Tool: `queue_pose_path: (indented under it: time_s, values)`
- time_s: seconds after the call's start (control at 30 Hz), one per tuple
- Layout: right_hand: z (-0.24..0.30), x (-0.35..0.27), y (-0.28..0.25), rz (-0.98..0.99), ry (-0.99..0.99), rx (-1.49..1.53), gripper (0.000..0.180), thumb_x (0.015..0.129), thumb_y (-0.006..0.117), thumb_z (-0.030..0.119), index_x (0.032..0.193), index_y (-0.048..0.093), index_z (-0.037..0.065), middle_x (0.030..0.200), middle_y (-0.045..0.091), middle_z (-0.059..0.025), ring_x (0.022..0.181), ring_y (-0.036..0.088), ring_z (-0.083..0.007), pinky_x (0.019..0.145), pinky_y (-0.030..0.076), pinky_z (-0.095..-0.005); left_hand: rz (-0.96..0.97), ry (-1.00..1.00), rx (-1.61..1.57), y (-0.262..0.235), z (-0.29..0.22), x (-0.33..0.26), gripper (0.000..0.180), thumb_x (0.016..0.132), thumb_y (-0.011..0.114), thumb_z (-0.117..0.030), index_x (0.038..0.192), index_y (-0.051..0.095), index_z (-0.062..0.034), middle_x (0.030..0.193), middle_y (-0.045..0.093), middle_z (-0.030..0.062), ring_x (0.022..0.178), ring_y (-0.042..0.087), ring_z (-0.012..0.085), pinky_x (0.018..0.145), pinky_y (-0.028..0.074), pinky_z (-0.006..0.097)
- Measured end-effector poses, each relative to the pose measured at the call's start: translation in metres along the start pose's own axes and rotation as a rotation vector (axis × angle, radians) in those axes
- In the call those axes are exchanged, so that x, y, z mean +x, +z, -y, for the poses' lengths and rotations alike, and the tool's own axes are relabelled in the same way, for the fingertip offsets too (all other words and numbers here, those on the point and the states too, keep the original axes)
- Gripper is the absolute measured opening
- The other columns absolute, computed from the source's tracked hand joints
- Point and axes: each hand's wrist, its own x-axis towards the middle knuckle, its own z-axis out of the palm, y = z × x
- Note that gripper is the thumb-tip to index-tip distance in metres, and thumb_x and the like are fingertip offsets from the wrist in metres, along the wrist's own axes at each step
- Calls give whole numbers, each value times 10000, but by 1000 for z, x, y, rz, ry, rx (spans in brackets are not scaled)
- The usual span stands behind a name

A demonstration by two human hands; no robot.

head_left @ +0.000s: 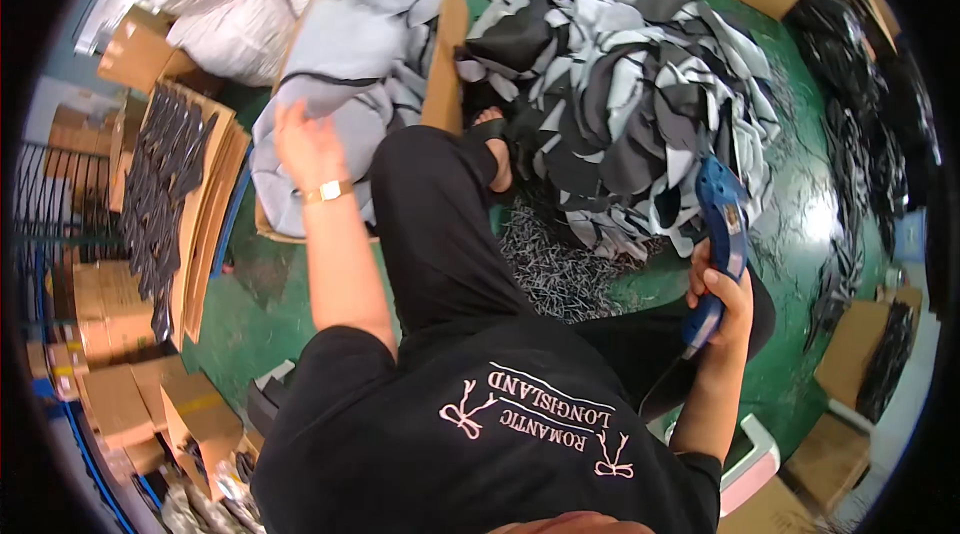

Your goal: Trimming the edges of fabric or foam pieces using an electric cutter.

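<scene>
I am watching a large heap of pale-grey and black fabric pieces (630,94) lying on the green floor (810,264). At the heap's near right edge, my right hand (726,292) is grasping a long, curved blue handheld tool (722,199), its far end pointing toward the heap. Left of the heap, a brown cardboard box (447,64) is holding loose light-grey cloth (345,39). Over that cloth, my left hand (312,142) is reaching released, fingers loosely extended; whether it is touching, I cannot tell. Thin dark scraps (555,269) are lying at the heap's near left side.
</scene>
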Motion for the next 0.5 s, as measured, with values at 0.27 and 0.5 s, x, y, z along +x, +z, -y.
queue_pose_path:
  time_s: [0.27,0.5]
  values:
    - [8,21,-19,-75,30,27,452,690,680,195,1046,504,-20,694,446,-16,619,455,-109,493,418,-237,264,-34,162,32,29,-47,335,852,573,-19,1182,528,-48,1116,580,96,1047,543,218,892,445,412]
    - [7,33,-48,-139,-15,215,493,680,711,205,1054,494,-30,727,489,-43,641,514,-134,500,457,-266,1068,-574,503,146,131,-153,173,895,607,-112,1045,612,-24,1005,638,64,891,620,133,754,518,266]
